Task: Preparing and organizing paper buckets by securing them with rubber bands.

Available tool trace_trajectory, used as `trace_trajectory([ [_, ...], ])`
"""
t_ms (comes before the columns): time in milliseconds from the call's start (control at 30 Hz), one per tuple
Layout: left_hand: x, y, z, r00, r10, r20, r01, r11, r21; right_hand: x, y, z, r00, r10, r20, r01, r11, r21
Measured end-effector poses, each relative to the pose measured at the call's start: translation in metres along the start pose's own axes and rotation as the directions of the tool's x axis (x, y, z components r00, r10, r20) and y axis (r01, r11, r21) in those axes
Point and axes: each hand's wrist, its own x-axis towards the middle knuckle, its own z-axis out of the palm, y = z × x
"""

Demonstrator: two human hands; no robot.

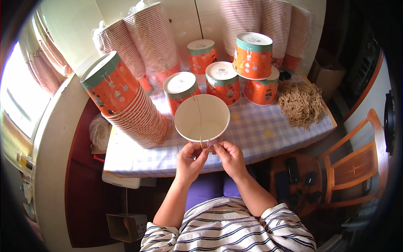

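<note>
A large paper tub (pixel 214 115) stands in front of me at the table's near edge, its white open mouth facing up. A thin tan string (pixel 200 117) runs across the mouth from the far rim to the near rim. At the near rim my left hand (pixel 191 163) is closed, thumb and fingertips pinching the string. Beside it, nearly touching, my right hand (pixel 231 157) also pinches at the string, fingertips against the rim. The exact ends between the fingers are too small to make out.
Several upside-down orange-and-green tubs (pixel 222 86) stand behind. On the left leans a tall nested stack (pixel 134 109), with bagged stacks (pixel 151 38) further back. A heap of tan strings (pixel 301 104) lies at the right of the checked tablecloth (pixel 247 130). A wooden chair (pixel 352 164) stands right.
</note>
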Motion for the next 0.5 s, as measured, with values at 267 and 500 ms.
trace_trajectory([
  [267, -0.001, 0.010, -0.007, 0.994, -0.032, 0.105, 0.044, 0.992, -0.119, 0.000, -0.003, -0.001, 0.998, -0.056, -0.005, 0.055, 0.996, -0.063],
  [500, 0.004, 0.009, -0.007, 0.993, -0.112, 0.023, 0.112, 0.994, 0.014, 0.001, -0.012, 0.005, 1.000, -0.013, 0.017, 0.013, 1.000, 0.016],
])
